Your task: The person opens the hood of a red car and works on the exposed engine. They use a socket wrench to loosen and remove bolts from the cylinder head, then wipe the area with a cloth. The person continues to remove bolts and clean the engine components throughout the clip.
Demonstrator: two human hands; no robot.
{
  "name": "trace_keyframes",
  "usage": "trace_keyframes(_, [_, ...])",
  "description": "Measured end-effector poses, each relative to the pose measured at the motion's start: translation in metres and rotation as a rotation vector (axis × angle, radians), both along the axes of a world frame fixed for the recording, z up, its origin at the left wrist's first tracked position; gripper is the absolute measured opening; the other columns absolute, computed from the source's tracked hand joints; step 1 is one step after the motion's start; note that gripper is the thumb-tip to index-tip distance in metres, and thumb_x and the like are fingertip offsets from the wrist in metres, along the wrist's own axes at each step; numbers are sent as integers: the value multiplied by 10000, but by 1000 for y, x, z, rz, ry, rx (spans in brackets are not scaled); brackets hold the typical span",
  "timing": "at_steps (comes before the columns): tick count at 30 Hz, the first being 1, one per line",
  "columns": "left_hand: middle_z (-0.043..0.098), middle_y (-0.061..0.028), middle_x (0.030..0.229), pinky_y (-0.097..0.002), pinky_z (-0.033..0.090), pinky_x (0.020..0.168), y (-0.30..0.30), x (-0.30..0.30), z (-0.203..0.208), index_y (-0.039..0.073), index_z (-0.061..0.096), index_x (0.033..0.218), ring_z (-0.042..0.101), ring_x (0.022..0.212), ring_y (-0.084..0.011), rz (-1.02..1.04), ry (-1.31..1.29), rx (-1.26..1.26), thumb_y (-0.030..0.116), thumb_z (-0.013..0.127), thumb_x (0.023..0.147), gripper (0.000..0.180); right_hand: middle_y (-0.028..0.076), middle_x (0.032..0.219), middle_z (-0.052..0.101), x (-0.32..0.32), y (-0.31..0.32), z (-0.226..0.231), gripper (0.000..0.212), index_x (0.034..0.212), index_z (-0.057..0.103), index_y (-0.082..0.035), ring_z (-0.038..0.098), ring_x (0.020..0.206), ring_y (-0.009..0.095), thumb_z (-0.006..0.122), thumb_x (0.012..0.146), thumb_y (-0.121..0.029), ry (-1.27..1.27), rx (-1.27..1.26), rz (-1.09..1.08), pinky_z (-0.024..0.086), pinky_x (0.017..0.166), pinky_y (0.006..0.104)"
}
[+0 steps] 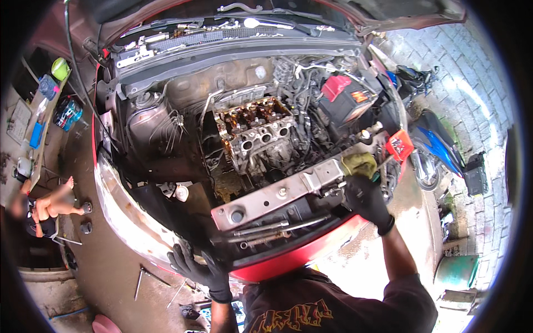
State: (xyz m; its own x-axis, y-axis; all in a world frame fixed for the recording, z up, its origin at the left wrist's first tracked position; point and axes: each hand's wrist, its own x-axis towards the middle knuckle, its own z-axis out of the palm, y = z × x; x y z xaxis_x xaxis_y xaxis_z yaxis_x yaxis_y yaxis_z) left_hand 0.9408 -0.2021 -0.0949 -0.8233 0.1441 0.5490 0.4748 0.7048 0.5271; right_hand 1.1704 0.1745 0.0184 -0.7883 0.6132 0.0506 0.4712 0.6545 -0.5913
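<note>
My left hand (202, 273), in a black glove, is at the front edge of a red car, beside the headlight (133, 216). Its fingers are spread and hold nothing. My right hand (366, 198), gloved too, is over the right part of the metal crossbar (283, 191), just below a crumpled yellow-green cloth (358, 165). Its fingertips are dark and hard to make out, so I cannot tell whether they grip anything. Wrenches (266, 237) lie along the front below the crossbar. Behind it stands the engine (266, 136), its top open and oily inside.
A battery (347, 100) with a red cover sits at the bay's right. An orange tray (400, 145) of small parts rests at the right corner. Tools line the windshield base (205, 38). A person (47, 213) sits at the left; a motorcycle (436, 144) stands at the right.
</note>
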Motion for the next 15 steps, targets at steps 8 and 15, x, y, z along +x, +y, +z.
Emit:
trace_keyframes(8, [576,-159,1418,-598,118,1220,-10,0,-3,85,646,1256,441,1410,-392,-191,-5,57,311,630,932,395,226,1318,639,86,-172,-45,492,1298,665,-73,624,1198,388,767,843,-232,-34,237,137,507,1006,473])
trace_keyframes(15, [681,-75,1250,-552,131,1219,-14,3,0,101,685,1165,595,1244,-304,-339,175,51,300,648,930,310,226,1410,561,102,-244,-62,557,1350,616,-91,593,1225,405,771,857,-299,-19,126,164,497,1022,478])
